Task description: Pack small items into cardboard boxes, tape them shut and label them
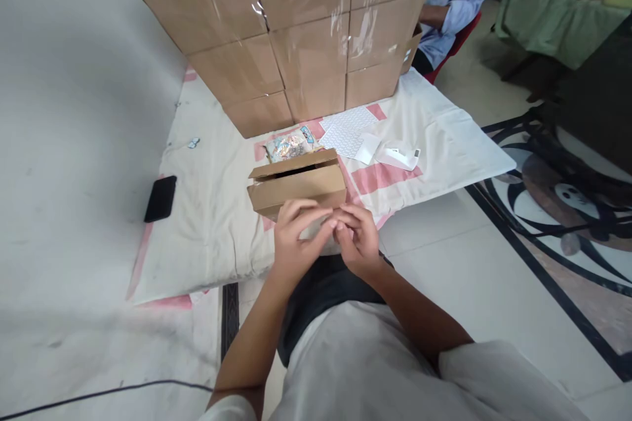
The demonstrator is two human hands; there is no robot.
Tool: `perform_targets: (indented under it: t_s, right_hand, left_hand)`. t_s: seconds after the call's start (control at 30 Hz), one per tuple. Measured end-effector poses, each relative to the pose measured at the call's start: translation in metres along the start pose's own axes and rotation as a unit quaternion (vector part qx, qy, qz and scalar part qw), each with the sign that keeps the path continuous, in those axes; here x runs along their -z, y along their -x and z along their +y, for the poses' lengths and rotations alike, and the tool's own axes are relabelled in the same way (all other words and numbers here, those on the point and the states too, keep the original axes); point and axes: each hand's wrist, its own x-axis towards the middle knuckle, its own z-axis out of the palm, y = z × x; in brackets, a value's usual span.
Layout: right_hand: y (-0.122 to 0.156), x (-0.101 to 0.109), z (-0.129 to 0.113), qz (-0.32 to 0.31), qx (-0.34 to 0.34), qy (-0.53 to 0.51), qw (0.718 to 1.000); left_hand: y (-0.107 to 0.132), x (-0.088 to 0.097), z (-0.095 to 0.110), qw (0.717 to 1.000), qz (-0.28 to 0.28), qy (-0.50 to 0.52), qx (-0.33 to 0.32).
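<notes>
Just in front of my waist, my left hand [297,235] and my right hand [359,238] meet at the fingertips. The left thumb and index finger are pinched towards the right hand's fingers, which are curled in. Whatever lies between them, if anything, is too small to make out. Right beyond the hands, at the table's near edge, stands a small brown cardboard box [301,188]. Its top flap is partly raised, with a dark gap under it. Behind that box lies a shiny, clear plastic packet [289,146] with colourful contents.
Large taped cardboard boxes [311,46] are stacked at the back of the cloth-covered table [212,223]. Printed white sheets [345,135] and a curled white strip [399,158] lie right. A black phone-like object [160,198] lies left. A co-worker in a blue sleeve [461,3] sits behind.
</notes>
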Motion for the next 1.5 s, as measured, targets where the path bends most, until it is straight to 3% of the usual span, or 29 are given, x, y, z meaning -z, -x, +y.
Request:
perform_targets:
  t_s: [0.07, 0.13, 0.2, 0.27, 0.33, 0.43, 0.5, 0.57, 0.73, 1.07, 1.3, 1.5]
  right_hand:
    - [-0.003, 0.006, 0.002, -0.015, 0.009, 0.017, 1.000]
    - [-0.016, 0.018, 0.002, -0.014, 0.011, 0.039, 0.999]
    - [-0.039, 0.030, 0.001, 0.013, 0.031, 0.095, 0.995]
    - [-0.068, 0.039, 0.001, 0.007, 0.075, 0.189, 0.979]
    - [-0.097, 0.040, 0.004, -0.066, 0.103, 0.292, 0.949]
    - [-0.124, 0.030, 0.018, -0.204, 0.054, 0.373, 0.903]
    - [-0.129, 0.024, 0.030, -0.253, 0.009, 0.369, 0.894]
    - [-0.128, 0.021, 0.039, -0.266, -0.018, 0.347, 0.899]
    - [-0.124, 0.025, 0.045, -0.256, -0.027, 0.322, 0.911]
    - [-0.124, 0.025, 0.049, -0.245, -0.041, 0.284, 0.926]
    - [-0.122, 0.025, 0.052, -0.232, -0.047, 0.259, 0.936]
    - [-0.122, 0.025, 0.053, -0.230, -0.042, 0.255, 0.938]
  left_hand:
    - [0.002, -0.001, 0.002, 0.999, 0.026, 0.005, -0.018]
    - [0.005, 0.001, 0.002, 0.995, 0.093, -0.006, -0.017]
    - [0.005, 0.008, -0.001, 0.985, 0.171, -0.024, 0.003]
    - [-0.001, 0.019, -0.008, 0.977, 0.207, -0.037, 0.025]
    - [-0.012, 0.030, -0.019, 0.984, 0.168, -0.036, 0.039]
    - [-0.032, 0.043, -0.040, 0.998, 0.021, -0.033, 0.057]
    - [-0.044, 0.049, -0.053, 0.994, -0.076, -0.045, 0.062]
    - [-0.056, 0.049, -0.064, 0.986, -0.140, -0.059, 0.064]
    - [-0.083, 0.038, -0.083, 0.968, -0.234, -0.059, 0.068]
    - [-0.113, 0.014, -0.089, 0.950, -0.308, 0.004, 0.060]
    - [-0.112, 0.002, -0.091, 0.937, -0.330, -0.048, 0.105]
    - [-0.111, 0.000, -0.081, 0.925, -0.334, -0.117, 0.136]
